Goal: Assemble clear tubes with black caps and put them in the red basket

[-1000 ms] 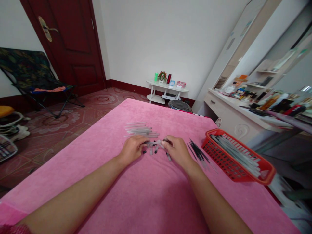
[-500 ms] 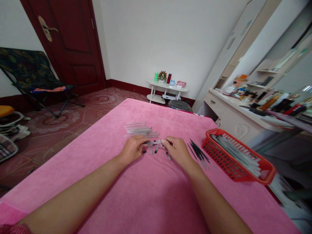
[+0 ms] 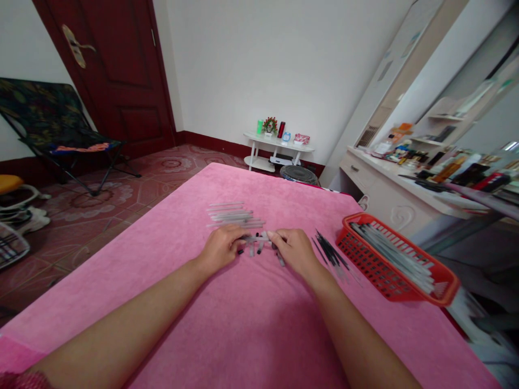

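My left hand [image 3: 222, 247] and my right hand [image 3: 292, 248] are both closed at the ends of a thin translucent pen [image 3: 258, 238]. Its ends are hidden by my fingers. Just below it, several short translucent pen caps [image 3: 252, 249] with dark ends lie scattered on the pink cloth [image 3: 243, 319]. One cap [image 3: 280, 260] is partly under my right hand. Beyond my left hand lies a row of clear pen barrels [image 3: 232, 216]. Right of my right hand, thin black pen refills [image 3: 331, 252] are spread in a loose pile.
A red plastic basket [image 3: 367, 268] full of long translucent pen barrels stands on the right edge of the table. Behind it is a dresser [image 3: 377, 189] crowded with bottles. A small white stand [image 3: 279, 141], a folding chair [image 3: 48, 119] and a door [image 3: 117, 70] are farther off.
Both hands stay in almost the same place around the pen. My right fingers shift very slightly; the caps, barrels and refills lie as before.
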Motion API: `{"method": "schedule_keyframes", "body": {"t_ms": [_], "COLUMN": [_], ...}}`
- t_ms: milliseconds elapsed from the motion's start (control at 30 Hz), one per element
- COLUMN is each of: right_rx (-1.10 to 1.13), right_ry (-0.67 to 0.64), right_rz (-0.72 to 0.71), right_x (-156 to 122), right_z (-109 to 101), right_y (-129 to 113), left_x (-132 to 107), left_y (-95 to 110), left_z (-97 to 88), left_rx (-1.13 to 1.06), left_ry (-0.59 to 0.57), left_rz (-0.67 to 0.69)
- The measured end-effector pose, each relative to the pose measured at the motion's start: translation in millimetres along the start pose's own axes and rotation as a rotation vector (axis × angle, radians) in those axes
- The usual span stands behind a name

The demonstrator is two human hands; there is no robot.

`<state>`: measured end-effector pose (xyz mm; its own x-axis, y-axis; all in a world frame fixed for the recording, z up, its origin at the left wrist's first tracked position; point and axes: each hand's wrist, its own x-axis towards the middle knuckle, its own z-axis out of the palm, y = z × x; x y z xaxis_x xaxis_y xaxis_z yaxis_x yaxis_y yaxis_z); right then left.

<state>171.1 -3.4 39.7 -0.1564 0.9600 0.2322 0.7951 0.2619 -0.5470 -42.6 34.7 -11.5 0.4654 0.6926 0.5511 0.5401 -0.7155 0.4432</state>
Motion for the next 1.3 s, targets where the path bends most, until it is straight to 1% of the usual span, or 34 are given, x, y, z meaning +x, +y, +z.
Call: {"method": "schedule_keyframes", "body": {"t_ms": [67, 167, 300, 400, 567, 833, 1133, 1300], "right_rx": [0.008, 0.023, 0.051, 0.062, 0.073, 0.102, -0.034, -0.002], "right_ry": [0.013, 0.024, 0.002, -0.011, 0.01, -0.019, 0.038, 0.044], "right_rz": [0.008, -0.027, -0.086, -0.095, -0.095, -0.059, -0.029, -0.026], "right_x": [0.0, 0.5, 1.3, 1.5, 1.1, 0.2, 1.1, 1.1], "right_z": [0.3, 1.7, 4.7, 6.3, 6.6, 4.2, 1.6, 2.6], "right_y": [0.6, 1.6, 2.1, 2.7, 3.3, 2.6, 1.0, 1.3], "left_x": [0.0, -0.3, -0.4, -0.3, 0.0, -0.3, -0.3, 0.1], "left_y": [-0.3, -1.7, -2.0, -1.1, -1.3, -3.0, -1.2, -0.7], "left_z": [0.3, 0.9, 1.1, 0.9, 1.1, 2.5, 1.4, 0.6], "left_rx": [-0.018, -0.033, -0.027, -0.028, -0.045, -0.035, -0.04, -0.049], "left_ry": [-0.006, -0.012, -0.015, -0.024, -0.026, -0.021, -0.021, -0.019], "left_rz": [-0.008, -0.022, -0.027, -0.029, -0.042, -0.037, -0.029, -0.03]}}
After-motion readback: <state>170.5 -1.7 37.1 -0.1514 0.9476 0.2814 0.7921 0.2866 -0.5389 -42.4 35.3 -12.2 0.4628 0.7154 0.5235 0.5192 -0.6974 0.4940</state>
